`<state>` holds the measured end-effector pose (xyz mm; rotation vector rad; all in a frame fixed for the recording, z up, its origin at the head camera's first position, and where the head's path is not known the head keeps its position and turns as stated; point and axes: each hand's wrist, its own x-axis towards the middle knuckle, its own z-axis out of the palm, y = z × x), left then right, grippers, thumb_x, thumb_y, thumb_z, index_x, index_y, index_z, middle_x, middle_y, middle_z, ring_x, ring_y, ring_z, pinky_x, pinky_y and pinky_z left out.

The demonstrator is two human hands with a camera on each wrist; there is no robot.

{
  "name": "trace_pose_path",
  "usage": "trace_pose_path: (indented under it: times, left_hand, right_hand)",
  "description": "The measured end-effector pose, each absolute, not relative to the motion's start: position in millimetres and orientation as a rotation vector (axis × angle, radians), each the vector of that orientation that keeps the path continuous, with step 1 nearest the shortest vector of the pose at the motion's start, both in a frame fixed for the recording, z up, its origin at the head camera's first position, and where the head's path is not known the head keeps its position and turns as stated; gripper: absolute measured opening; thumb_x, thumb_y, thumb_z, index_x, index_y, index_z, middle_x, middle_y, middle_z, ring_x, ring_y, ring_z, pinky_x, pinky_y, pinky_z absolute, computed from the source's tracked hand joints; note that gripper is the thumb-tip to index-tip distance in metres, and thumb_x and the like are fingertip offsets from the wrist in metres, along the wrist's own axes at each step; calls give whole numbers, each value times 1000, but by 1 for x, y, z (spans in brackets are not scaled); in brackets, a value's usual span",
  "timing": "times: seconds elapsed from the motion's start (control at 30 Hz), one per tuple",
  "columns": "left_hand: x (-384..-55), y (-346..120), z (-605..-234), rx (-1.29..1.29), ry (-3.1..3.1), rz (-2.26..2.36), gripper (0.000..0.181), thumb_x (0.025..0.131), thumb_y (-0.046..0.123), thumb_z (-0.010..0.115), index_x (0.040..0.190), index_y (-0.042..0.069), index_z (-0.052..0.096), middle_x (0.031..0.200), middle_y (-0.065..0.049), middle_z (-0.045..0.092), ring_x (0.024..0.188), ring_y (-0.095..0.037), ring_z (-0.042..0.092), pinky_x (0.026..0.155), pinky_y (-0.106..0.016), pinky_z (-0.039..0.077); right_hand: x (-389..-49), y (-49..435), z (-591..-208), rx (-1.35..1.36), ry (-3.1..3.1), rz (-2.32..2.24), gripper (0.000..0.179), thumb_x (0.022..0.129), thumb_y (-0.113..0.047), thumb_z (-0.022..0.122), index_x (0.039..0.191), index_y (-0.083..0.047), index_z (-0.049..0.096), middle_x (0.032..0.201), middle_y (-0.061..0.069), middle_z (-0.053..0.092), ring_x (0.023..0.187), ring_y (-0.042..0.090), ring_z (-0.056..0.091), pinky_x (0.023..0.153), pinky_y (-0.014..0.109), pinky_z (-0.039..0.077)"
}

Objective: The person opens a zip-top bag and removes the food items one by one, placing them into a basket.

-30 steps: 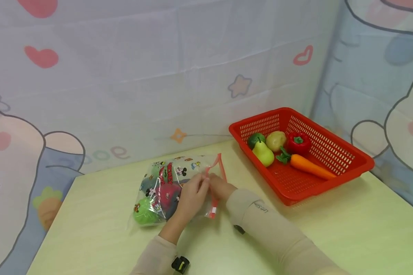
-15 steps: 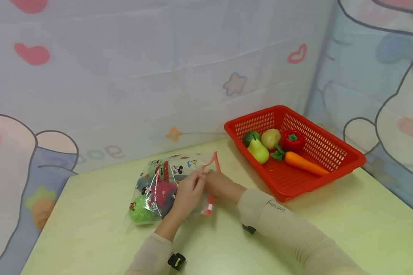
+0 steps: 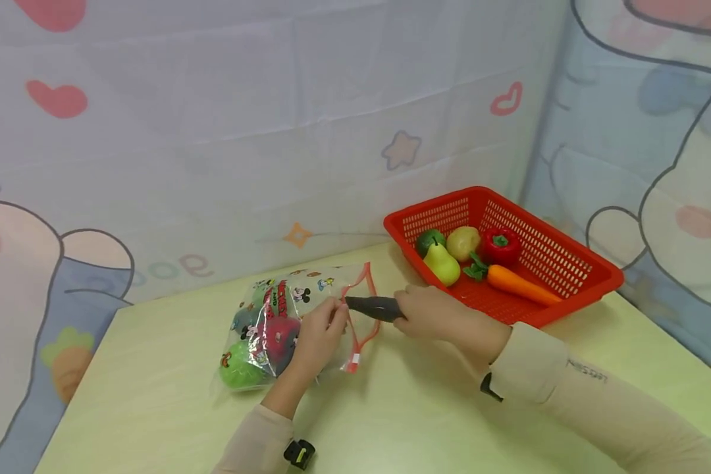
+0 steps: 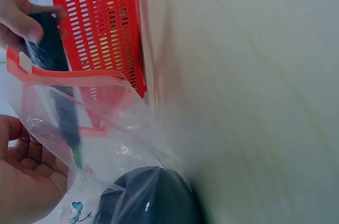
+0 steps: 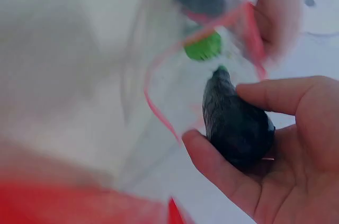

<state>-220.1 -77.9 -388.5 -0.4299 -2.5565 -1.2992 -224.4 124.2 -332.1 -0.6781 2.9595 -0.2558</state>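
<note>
A clear zip bag (image 3: 308, 316) with red edging and cartoon prints lies on the table, its mouth spread open toward the right. My left hand (image 3: 322, 329) pinches one edge of that mouth. My right hand (image 3: 429, 313) grips a dark eggplant (image 5: 233, 118) by its thick end. The eggplant's narrow, green-tipped end points left into the mouth, showing through the plastic in the left wrist view. Inside the bag are a bright green round thing (image 3: 241, 365), a pinkish-red round thing (image 3: 280, 334) and a dark round thing (image 4: 151, 197).
Back right stands a red slotted basket (image 3: 586, 263) holding a pear (image 3: 442, 264), a potato (image 3: 463, 243), a red bell pepper (image 3: 501, 246), a carrot (image 3: 521, 284) and a dark green round vegetable (image 3: 430, 241). A printed cloth (image 3: 213, 131) hangs behind the table.
My right hand has drawn back to the right from the bag's mouth, and the eggplant now shows in its grip. The mouth gapes wider. My left hand keeps its pinch on the edge.
</note>
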Motion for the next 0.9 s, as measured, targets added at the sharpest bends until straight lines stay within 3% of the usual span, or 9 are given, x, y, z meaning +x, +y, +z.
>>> trace_pose_path:
  times: [0.27,0.33,0.53,0.63,0.77,0.87,0.9]
  left_hand:
    - [-219,-74,-390,-431,-2553,-1325,17,95,18,48,83,10,57,69,-2,57,62,-9,50,55,-21,40]
    - [-219,-76,-390,-436,-2545,-1335,18,95,18,47,82,10,57,69,-3,57,62,-9,51,54,-21,40]
    - [-220,-77,-393,-458,-2546,-1335,18,95,17,47,81,9,56,68,-3,57,60,-8,50,51,-21,39]
    - [-219,-77,-394,-460,-2552,-1334,18,95,18,47,81,9,56,68,-3,57,60,-8,50,51,-21,39]
    - [-220,-77,-395,-475,-2551,-1336,18,95,18,47,82,9,56,69,-3,57,61,-8,51,51,-21,40]
    - [-219,-78,-397,-478,-2554,-1345,18,95,19,47,82,9,56,69,-3,57,61,-9,51,51,-21,39]
    - [-219,-78,-398,-479,-2556,-1349,18,95,19,47,82,9,56,69,-3,57,61,-9,50,51,-21,39]
  right_hand:
    - [-201,184,-286,-594,3008,-247,38,86,-26,59,116,-3,55,99,9,59,84,21,54,76,39,49]
    - [-202,199,-281,-585,3037,-281,33,86,-25,58,111,-3,56,96,9,59,84,22,53,73,38,48]
    - [-214,252,-283,-465,3123,-378,42,87,-27,57,117,2,50,99,13,59,85,25,54,74,42,46]
    - [-222,281,-290,-353,3086,-382,57,87,-28,58,125,9,37,108,24,57,87,29,56,76,45,45]
    - [-236,318,-300,-199,2964,-384,80,88,-25,57,133,19,8,91,24,61,76,29,58,75,48,45]
    - [-248,338,-310,-124,2872,-389,89,89,-22,52,130,24,-12,74,16,63,67,25,60,74,46,45]
    - [-251,343,-315,-106,2848,-395,90,89,-21,52,128,25,-14,78,20,62,70,26,60,75,45,45]
